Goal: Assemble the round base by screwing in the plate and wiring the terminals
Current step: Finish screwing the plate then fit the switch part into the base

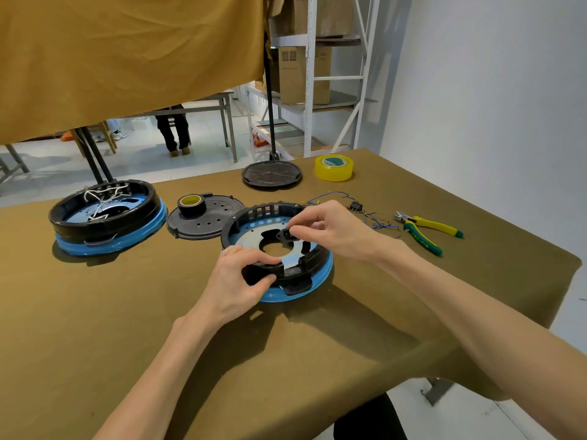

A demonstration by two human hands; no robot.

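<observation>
A round black base [254, 217] with a blue lower rim sits in the middle of the table, and a shiny metal plate [251, 239] lies inside it. My left hand [241, 274] grips the near black wall of the base, thumb outside and fingers over the rim. Over the base's inside, my right hand [324, 230] pinches a small black socket part [285, 234] between thumb and fingers. Loose blue wires with terminals [374, 220] and a small black switch [355, 206] lie just right of the base.
A second base [104, 217] with white wiring stands at the left. A black perforated cover [209, 223] carries a tape roll [190, 204]. A round black lid [271, 174], a yellow tape roll [334, 167] and yellow-green pliers [425, 230] lie beyond and right. The table's edge runs along the right.
</observation>
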